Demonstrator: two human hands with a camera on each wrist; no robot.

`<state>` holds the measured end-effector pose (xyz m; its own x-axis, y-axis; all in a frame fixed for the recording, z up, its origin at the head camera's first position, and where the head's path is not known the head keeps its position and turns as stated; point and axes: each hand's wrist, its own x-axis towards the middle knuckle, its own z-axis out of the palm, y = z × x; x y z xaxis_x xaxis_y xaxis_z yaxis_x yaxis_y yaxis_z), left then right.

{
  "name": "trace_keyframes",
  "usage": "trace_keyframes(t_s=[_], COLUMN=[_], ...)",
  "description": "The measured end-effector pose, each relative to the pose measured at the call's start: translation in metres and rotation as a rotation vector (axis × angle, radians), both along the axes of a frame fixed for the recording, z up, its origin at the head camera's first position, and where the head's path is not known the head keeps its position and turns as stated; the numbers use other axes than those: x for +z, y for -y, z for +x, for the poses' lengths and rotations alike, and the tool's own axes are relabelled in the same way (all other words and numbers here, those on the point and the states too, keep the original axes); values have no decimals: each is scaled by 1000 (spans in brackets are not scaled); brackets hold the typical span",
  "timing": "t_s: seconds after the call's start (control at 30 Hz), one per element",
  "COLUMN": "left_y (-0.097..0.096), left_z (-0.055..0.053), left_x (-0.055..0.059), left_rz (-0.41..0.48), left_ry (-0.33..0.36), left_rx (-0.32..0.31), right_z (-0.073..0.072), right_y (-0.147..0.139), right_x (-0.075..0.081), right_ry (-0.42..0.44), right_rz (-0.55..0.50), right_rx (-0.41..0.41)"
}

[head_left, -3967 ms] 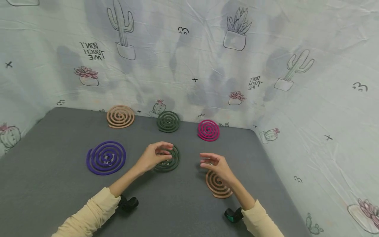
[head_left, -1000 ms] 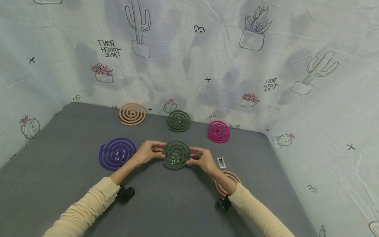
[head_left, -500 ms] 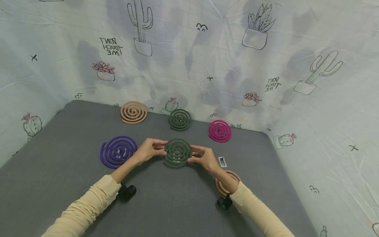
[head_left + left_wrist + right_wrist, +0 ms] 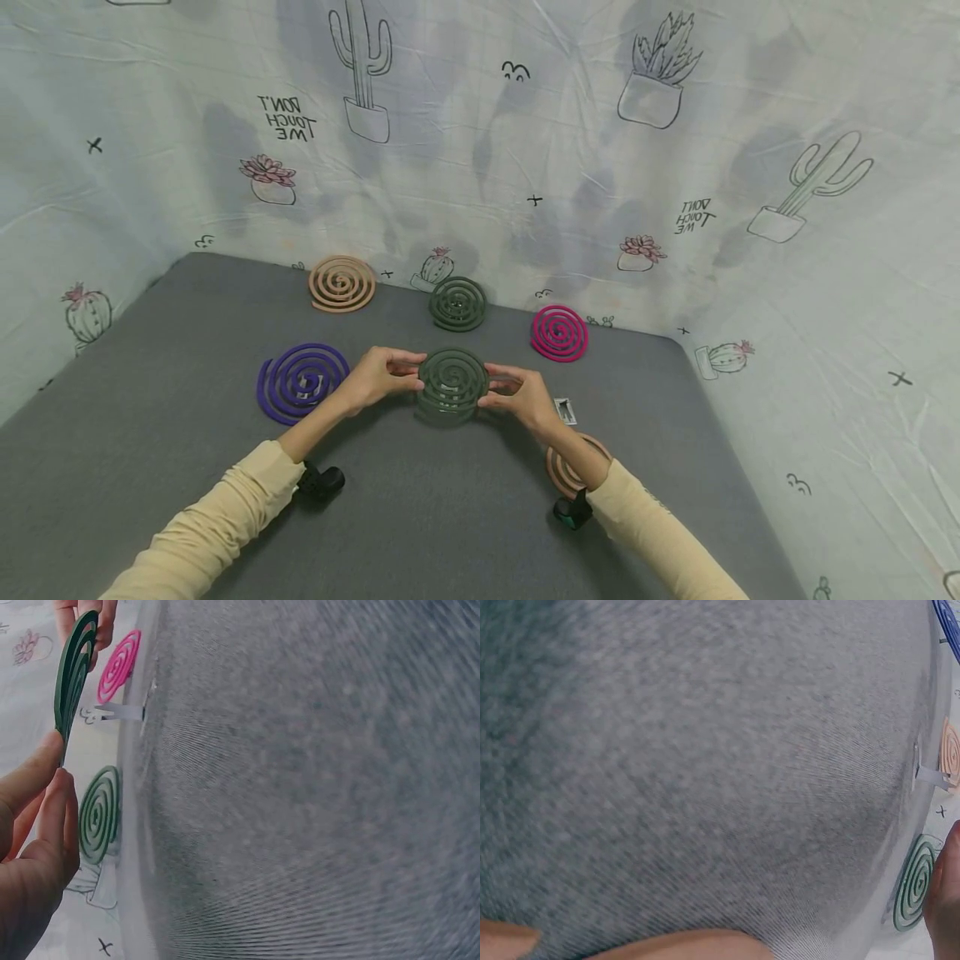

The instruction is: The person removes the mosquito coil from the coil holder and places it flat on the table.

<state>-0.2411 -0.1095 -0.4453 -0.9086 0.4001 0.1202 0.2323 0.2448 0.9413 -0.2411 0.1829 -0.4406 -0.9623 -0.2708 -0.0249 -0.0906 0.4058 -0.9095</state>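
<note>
Above the grey table I hold a dark green mosquito coil (image 4: 452,375) by its opposite sides. My left hand (image 4: 378,379) pinches its left edge between thumb and fingers. My right hand (image 4: 527,400) holds the right edge the same way. In the left wrist view the coil (image 4: 66,682) stands nearly edge-on, with curved bands that look layered and slightly apart; whether it is one coil or two I cannot tell. The right wrist view shows only blurred fingers at the bottom, and the left hand (image 4: 945,896) at the right edge.
Along the back lie tan (image 4: 341,282), green (image 4: 457,304) and pink (image 4: 559,333) coils. A purple coil (image 4: 309,382) lies left. A small metal piece (image 4: 566,411) and an orange-brown coil (image 4: 555,473), partly under my right forearm, lie right. A printed cloth (image 4: 450,150) hangs behind.
Four seconds ago the green coil was on the table, left hand at it, right hand empty near the orange-brown coil. Both hands then gripped it; in the last second its bands seem to spread apart.
</note>
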Motion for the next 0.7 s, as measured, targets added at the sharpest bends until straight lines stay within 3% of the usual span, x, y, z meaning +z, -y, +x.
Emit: trace_keyframes(t_s=[0.27,0.7], left_y=[-2,-3], left_z=[1,10], left_x=[6,14], left_rz=[-32,6], left_ry=[-19,18], left_rx=[25,32], right_z=[1,8], right_y=[-3,-4], right_x=[8,14], right_ry=[34,50], right_rz=[-53,-85], right_rx=[13,19])
